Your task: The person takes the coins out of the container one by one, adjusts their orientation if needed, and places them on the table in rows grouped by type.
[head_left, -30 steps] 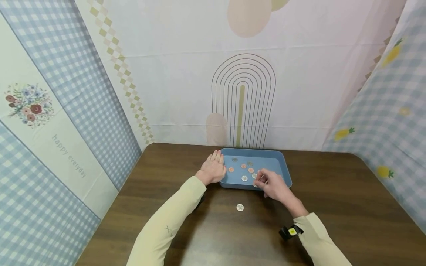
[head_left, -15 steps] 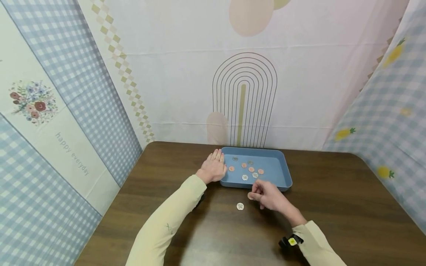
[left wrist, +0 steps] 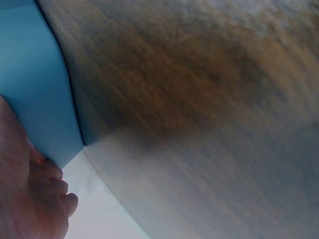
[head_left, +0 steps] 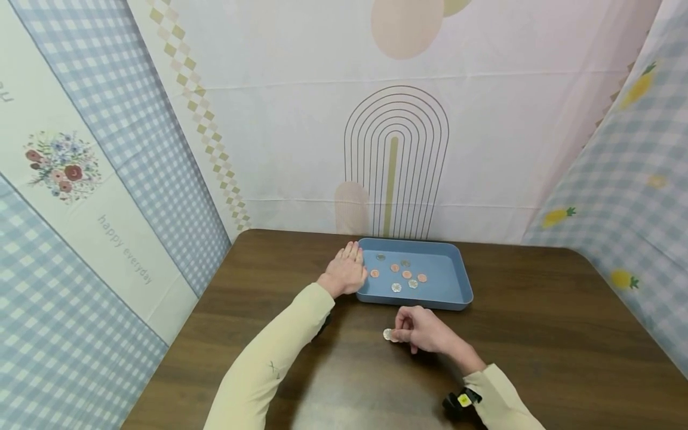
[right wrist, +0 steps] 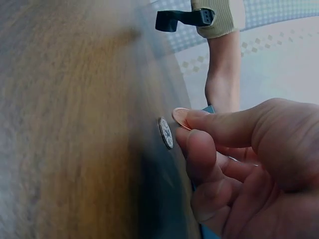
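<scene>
My right hand (head_left: 421, 330) pinches a copper-coloured coin (right wrist: 180, 117) between thumb and fingers, in front of the tray. A silver coin (right wrist: 166, 133) lies on the table just beside the held coin; in the head view this silver coin (head_left: 387, 334) shows partly past my fingertips. My left hand (head_left: 346, 270) rests against the left side of the blue tray (head_left: 441, 306), its fingers straight and pointing away from me. Inside the tray lie several silver and copper coins, among them a silver coin (head_left: 396, 287) and a copper coin (head_left: 422, 278) near the front.
The brown wooden table (head_left: 537, 322) runs under everything. Behind it hangs a white patterned cloth (head_left: 290, 149), with checked cloths at both sides. A black wrist strap device (head_left: 457, 403) sits on my right wrist.
My right hand has come from over the tray's front edge toward me and to the left, carrying the copper coin down beside the silver coin on the table. The left hand has stayed still.
</scene>
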`<state>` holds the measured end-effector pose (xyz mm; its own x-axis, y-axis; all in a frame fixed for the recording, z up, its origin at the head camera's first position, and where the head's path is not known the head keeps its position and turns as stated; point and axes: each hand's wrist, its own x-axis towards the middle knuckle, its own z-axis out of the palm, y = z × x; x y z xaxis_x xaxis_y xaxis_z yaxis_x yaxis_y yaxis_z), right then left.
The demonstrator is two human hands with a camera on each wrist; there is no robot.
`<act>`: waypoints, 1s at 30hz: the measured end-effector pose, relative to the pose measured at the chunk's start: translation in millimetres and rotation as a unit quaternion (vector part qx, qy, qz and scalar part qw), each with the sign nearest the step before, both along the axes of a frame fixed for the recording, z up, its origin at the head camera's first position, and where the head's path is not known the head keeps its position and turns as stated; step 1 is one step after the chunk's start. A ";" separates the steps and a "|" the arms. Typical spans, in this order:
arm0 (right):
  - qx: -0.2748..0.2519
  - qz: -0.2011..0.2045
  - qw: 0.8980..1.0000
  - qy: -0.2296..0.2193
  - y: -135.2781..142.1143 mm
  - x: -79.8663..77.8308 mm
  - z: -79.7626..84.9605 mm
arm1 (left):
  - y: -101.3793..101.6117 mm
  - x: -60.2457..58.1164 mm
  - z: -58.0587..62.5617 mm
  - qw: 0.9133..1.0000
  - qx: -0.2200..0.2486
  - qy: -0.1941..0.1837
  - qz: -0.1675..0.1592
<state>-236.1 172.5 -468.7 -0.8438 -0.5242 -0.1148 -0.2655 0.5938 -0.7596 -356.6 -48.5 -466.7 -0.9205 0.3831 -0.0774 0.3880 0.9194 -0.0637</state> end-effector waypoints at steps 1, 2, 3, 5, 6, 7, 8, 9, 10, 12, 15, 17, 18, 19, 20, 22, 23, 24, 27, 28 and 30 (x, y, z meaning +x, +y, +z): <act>0.000 0.004 1.000 -0.003 -0.9 1.1 -0.4 | -0.1 0.4 0.0 1.000 0.000 -0.001 0.000; 0.001 0.008 1.000 -0.004 -1.9 2.2 -1.0 | -0.3 0.8 -0.1 1.000 0.000 -0.002 0.000; 0.004 0.013 1.000 -0.005 -2.9 3.4 -1.8 | -0.5 1.1 -0.2 1.000 0.001 -0.003 0.000; 0.011 0.023 1.000 -0.004 -5.0 5.4 -3.5 | -1.0 1.6 -0.2 1.000 -0.001 -0.004 -0.001; 0.015 0.026 1.000 -0.003 -6.1 6.3 -4.1 | -1.2 1.9 -0.2 1.000 -0.002 -0.004 -0.001; 0.019 0.029 0.999 0.000 -7.3 7.2 -4.7 | -1.6 2.6 0.0 1.000 -0.002 -0.004 -0.001; 0.024 0.030 0.999 0.003 -8.3 7.9 -5.1 | -1.9 2.8 0.0 1.000 -0.003 -0.003 -0.002; 0.028 0.030 0.999 0.004 -9.4 8.6 -5.4 | -2.1 3.0 0.0 1.000 -0.003 -0.002 -0.003; 0.032 0.031 0.999 0.005 -10.4 9.1 -5.8 | -2.4 3.3 0.0 1.000 -0.005 -0.001 -0.003; 0.044 0.030 0.999 0.011 -12.5 10.1 -6.1 | -2.7 3.8 0.0 1.000 -0.003 0.000 -0.003; 0.066 0.033 0.997 0.020 -15.3 11.0 -5.6 | -3.3 5.1 0.9 1.000 0.000 -0.001 -0.002; 0.080 0.035 0.996 0.029 -17.2 10.9 -4.9 | -3.1 5.0 1.6 1.000 0.000 -0.001 0.000; 0.086 0.038 0.995 0.032 -18.2 10.9 -4.5 | -3.2 5.1 1.8 1.000 -0.001 -0.002 0.001; 0.091 0.040 0.994 0.035 -19.0 10.9 -4.2 | -3.3 5.3 2.1 1.000 -0.001 -0.003 0.002; 0.096 0.043 0.994 0.038 -19.8 11.0 -3.9 | -3.3 5.3 2.2 1.000 -0.001 -0.003 0.003; 0.102 0.048 0.993 0.042 -20.7 11.2 -3.3 | -3.1 5.2 1.8 1.000 -0.001 -0.006 0.005; 0.103 0.049 0.993 0.042 -20.9 11.2 -3.1 | -3.0 5.0 1.6 1.000 -0.001 -0.007 0.006; 0.104 0.051 0.992 0.043 -20.9 11.1 -3.1 | -2.9 4.9 1.2 1.000 -0.001 -0.007 0.006; 0.099 0.055 0.993 0.037 -20.1 10.9 -2.1 | -2.3 4.2 0.0 1.000 -0.002 -0.007 0.007; 0.096 0.056 0.993 0.032 -19.5 10.7 -1.5 | -2.1 3.9 -0.5 1.000 -0.001 -0.006 0.006; 0.089 0.055 0.994 0.025 -17.8 10.2 0.2 | -1.8 3.8 -1.3 1.000 -0.001 -0.007 0.005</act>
